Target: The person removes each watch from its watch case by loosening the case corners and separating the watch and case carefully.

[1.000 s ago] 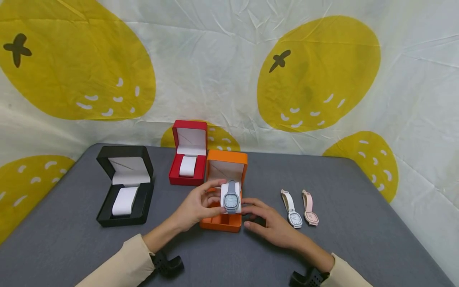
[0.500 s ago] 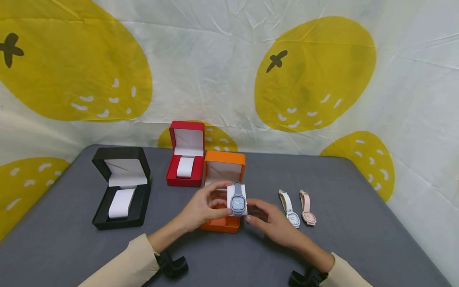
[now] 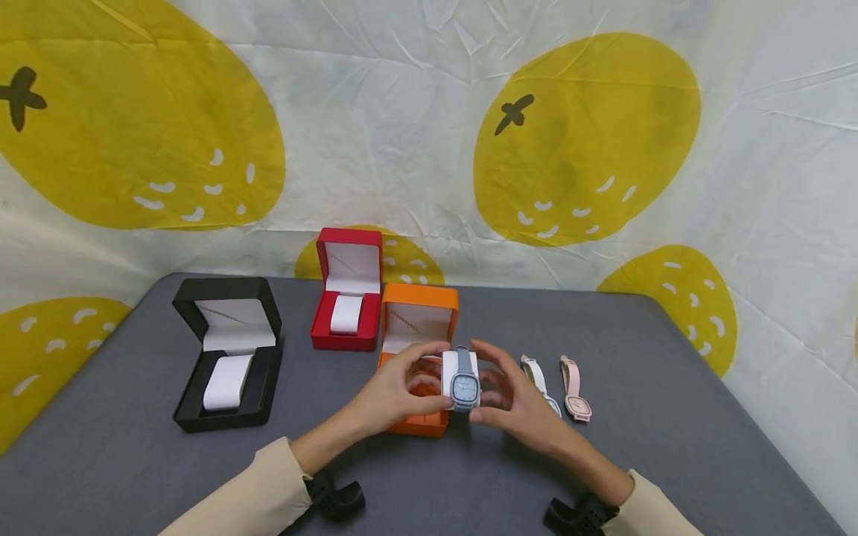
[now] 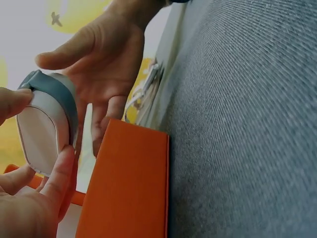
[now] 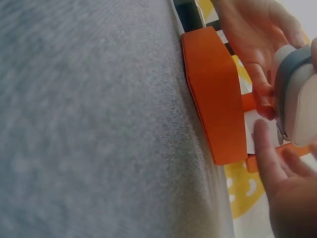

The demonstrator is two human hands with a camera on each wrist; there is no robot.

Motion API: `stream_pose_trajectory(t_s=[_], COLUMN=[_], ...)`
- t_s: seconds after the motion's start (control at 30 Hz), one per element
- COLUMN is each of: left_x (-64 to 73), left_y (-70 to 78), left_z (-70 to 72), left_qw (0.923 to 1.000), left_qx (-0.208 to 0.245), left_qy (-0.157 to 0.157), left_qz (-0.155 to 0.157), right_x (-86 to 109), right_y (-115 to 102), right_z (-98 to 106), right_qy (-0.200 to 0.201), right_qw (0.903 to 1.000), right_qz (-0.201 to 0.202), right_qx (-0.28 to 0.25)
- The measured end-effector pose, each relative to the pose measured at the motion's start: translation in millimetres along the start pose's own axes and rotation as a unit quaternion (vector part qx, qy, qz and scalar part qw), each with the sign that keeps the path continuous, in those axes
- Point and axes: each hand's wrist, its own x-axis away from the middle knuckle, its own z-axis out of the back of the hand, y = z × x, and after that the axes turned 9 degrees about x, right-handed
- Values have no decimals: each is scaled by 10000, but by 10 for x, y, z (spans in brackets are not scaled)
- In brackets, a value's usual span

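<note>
A blue-grey wristwatch (image 3: 465,387) is strapped around a white watch cushion (image 3: 450,368), its face toward the head camera. My left hand (image 3: 401,387) grips the cushion between thumb and fingers from the left, in front of the open orange watch box (image 3: 422,295). In the left wrist view, fingertips press the pale end of the cushion (image 4: 37,136). My right hand (image 3: 519,394) is spread at the cushion's right side, thumb low and index finger high. Seen from the left wrist, the right hand (image 4: 111,54) has relaxed fingers and its palm toward the cushion.
An open black watch box (image 3: 228,286) and an open red one (image 3: 350,236) stand left, each with a white cushion inside. Right of my hands lie a white watch (image 3: 532,370), partly hidden, and a pink watch (image 3: 573,383). A printed cloth (image 3: 382,149) hangs behind the grey table.
My left hand has carried the watch and cushion rightward and slightly down, away from the orange box's middle. The right hand's fingers have spread and risen beside the cushion.
</note>
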Motion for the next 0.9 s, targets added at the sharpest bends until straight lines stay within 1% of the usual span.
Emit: stream_pose_trajectory(t_s=[0.13,0.2,0.4,0.63,0.73,0.9], left_x=[-11,-17,-12,-14,0,21], left_y=[-5,-8,-16,-32,-37,-41], left_z=[-22,-32,-71,-115,-122,-116], left_qw=[9999,9999,9999,9998,9998,9993], left_qx=[-111,-133,-149,-166,-201,-325], left_qy=[23,27,81,68,75,-117], left_qz=[21,2,28,48,43,-133], right_x=[-1,3,6,5,8,27], right_y=[-21,-24,-24,-10,-3,6], right_z=[-2,-1,-7,-17,-26,-39], right_qy=[135,160,104,32,39,104], right_qw=[9998,9998,9999,9991,9987,9981], right_qz=[134,106,25,217,241,218], right_qx=[44,69,124,361,457,561])
